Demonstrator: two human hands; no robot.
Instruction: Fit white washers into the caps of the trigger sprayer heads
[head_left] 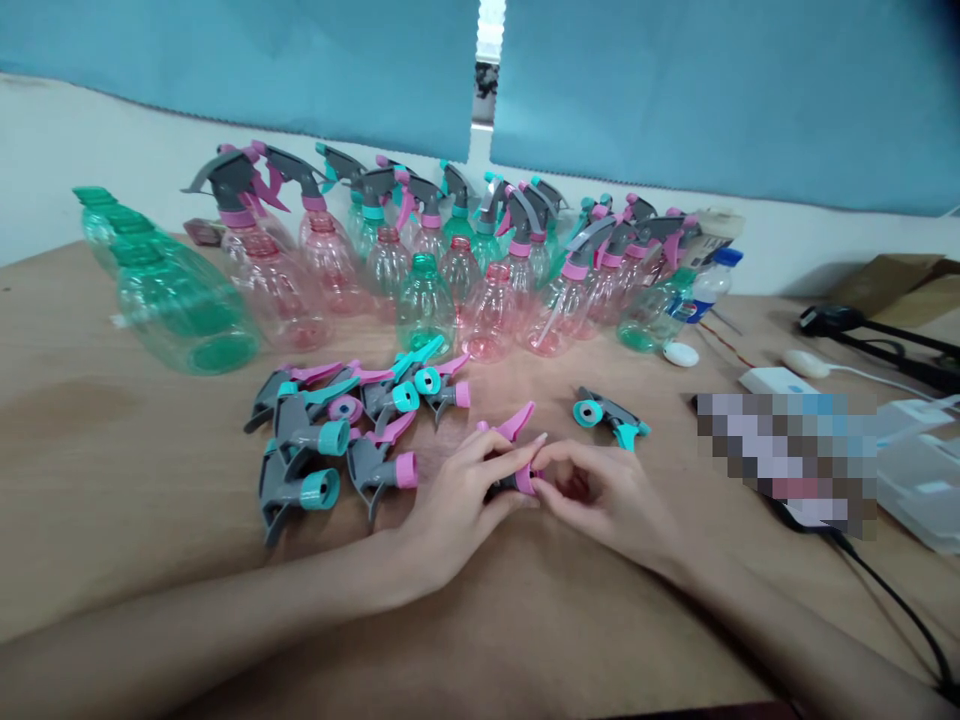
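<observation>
My left hand (457, 505) is closed around a grey and pink spray trigger head (526, 480), held low over the table. The thumb and fingers of my right hand (611, 495) pinch at its pink collar; what lies inside the collar is too small to make out. To the left lie several loose trigger heads, among them one with a pink collar (405, 470) and one with a teal collar (320, 489). A single teal and grey trigger head (611, 412) rests beyond my right hand.
Across the back stand clear pink bottles (491, 320) and green bottles (425, 305), many wearing trigger heads. On the right are a blue-capped bottle (709, 285), a white oval object (681, 354), a blurred-out phone-like device (787, 460), clear plastic boxes (926, 480) and a black cable (892, 590).
</observation>
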